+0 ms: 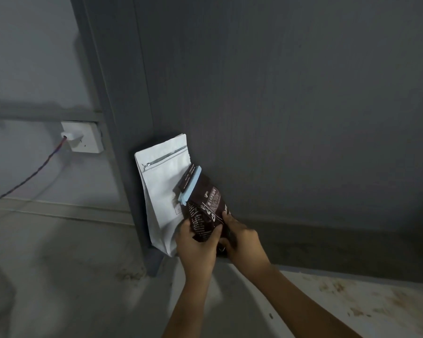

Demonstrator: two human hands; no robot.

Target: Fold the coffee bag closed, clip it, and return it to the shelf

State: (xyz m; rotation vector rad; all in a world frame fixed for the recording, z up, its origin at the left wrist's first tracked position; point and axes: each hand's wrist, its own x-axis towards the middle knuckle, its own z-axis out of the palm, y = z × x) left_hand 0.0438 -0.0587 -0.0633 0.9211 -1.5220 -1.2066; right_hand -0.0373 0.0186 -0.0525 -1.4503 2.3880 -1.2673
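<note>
Head view: dark brown printed foil coffee bag (205, 211) tilted, top folded over, pale blue plastic bar clip (190, 185) clamped across fold; bag held at left rear corner of grey stained shelf surface (352, 301), against dark grey back panel (279, 93)
Left hand (197, 247) fingers wrapped around bag's lower left side; right hand (244, 242) fingers curled on lower right side
Tall white zip-top stand-up pouch (160, 191) upright just behind, touching bag
White wall socket (83, 137) with plug, twisted red-black cable (32, 176) well left
</note>
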